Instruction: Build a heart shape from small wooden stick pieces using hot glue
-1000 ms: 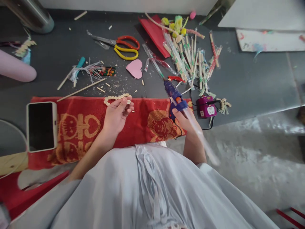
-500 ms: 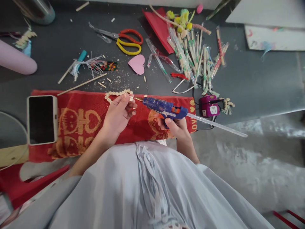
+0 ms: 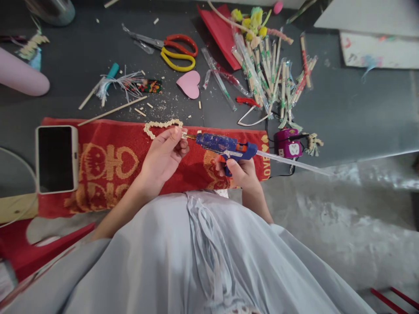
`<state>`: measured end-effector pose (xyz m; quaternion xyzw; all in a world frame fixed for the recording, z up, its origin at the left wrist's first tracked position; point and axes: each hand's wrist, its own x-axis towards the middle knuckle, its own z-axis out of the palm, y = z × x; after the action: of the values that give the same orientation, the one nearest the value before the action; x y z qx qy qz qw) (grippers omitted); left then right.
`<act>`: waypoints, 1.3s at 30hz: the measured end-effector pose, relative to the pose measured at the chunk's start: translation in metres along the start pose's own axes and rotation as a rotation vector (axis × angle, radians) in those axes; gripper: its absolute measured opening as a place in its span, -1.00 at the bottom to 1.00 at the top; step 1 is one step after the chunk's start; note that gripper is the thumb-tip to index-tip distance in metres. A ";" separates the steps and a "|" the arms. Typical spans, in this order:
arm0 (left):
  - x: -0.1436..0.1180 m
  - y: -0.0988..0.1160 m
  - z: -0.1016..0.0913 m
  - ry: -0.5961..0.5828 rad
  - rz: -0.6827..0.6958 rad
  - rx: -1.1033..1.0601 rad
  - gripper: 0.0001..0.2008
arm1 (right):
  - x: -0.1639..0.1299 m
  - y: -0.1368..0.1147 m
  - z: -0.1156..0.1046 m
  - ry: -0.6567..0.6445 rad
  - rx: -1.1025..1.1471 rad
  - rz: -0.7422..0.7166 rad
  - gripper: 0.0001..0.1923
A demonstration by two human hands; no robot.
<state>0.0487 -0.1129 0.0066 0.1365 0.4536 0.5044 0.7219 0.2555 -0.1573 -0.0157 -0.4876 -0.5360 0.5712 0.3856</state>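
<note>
My right hand [image 3: 240, 171] grips a blue glue gun [image 3: 225, 146] lying level, its nozzle pointing left and a clear glue stick [image 3: 294, 162] trailing out to the right. The nozzle tip meets a small wooden piece pinched in the fingers of my left hand [image 3: 163, 156]. Just above those fingers a heart outline made of small wood bits [image 3: 160, 125] lies on the top edge of a red towel [image 3: 108, 165] with gold print.
A phone [image 3: 56, 158] lies on the towel's left end. On the dark table [image 3: 343, 113] are red-and-yellow scissors [image 3: 173, 50], a pink foam heart [image 3: 188, 83], a heap of wrapped chopsticks [image 3: 271, 78], a purple plug box [image 3: 287, 147], loose sticks and crumbs.
My right hand swung the glue gun from pointing away to level and brought its nozzle left to the piece in my left hand. The left hand stayed nearly still.
</note>
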 end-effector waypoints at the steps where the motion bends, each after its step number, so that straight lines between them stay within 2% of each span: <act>1: 0.000 0.000 0.000 0.000 -0.002 0.000 -0.76 | 0.000 0.000 0.000 0.005 -0.013 0.010 -0.53; 5: 0.000 0.001 0.001 0.002 -0.009 -0.006 -0.77 | 0.000 0.000 -0.001 0.001 -0.051 0.020 -0.50; 11: 0.000 0.001 0.000 -0.004 -0.006 0.001 -0.77 | -0.001 -0.001 -0.003 -0.006 -0.045 -0.033 -0.56; 19: -0.001 0.003 0.001 -0.005 -0.019 -0.011 -0.78 | -0.002 0.000 -0.006 -0.013 -0.098 0.002 -0.49; 39: 0.000 0.000 -0.002 -0.017 0.003 -0.010 -0.80 | -0.002 -0.002 -0.007 -0.016 -0.100 -0.023 -0.51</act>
<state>0.0472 -0.1134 0.0056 0.1378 0.4448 0.5068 0.7255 0.2631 -0.1577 -0.0133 -0.4956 -0.5723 0.5433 0.3629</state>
